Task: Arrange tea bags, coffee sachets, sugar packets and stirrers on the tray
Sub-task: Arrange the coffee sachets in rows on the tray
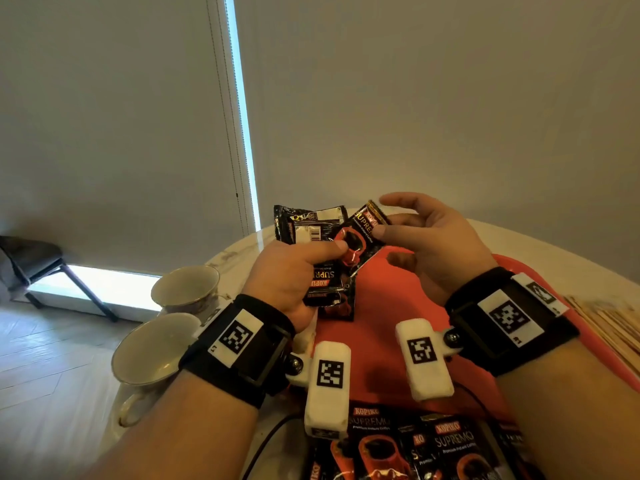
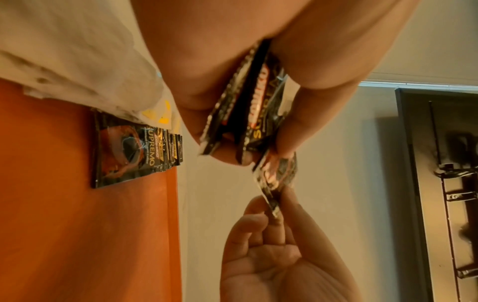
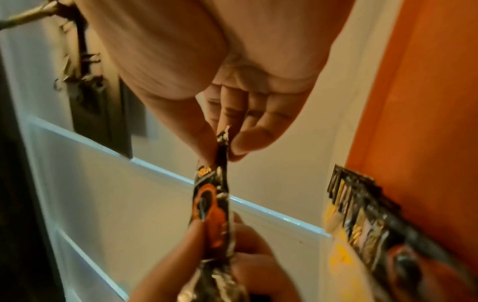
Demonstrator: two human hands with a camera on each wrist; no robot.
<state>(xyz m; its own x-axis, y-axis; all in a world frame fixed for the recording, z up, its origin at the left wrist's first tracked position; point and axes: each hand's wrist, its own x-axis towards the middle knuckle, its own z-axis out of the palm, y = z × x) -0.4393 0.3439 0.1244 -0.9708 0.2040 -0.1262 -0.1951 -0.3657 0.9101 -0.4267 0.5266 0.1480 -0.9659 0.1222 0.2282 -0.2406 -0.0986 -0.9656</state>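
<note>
Above the red tray, my left hand is gripping several coffee sachets while my right hand is pinching one sachet; near sachets already lie placed, stirrers remain.

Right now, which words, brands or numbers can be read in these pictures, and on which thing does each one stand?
"KOPIKO SUPREMO": coffee sachets lying on the red tray.
"SUPRE", cut off by fingers: sachet pinched by the right hand.
"SUPR", upside down: sachets gripped in the left hand.
"UPREMO": tray sachet, left wrist view.
Small print, barcode digits: too small to read.
Wristband markers: patterns only.
</note>
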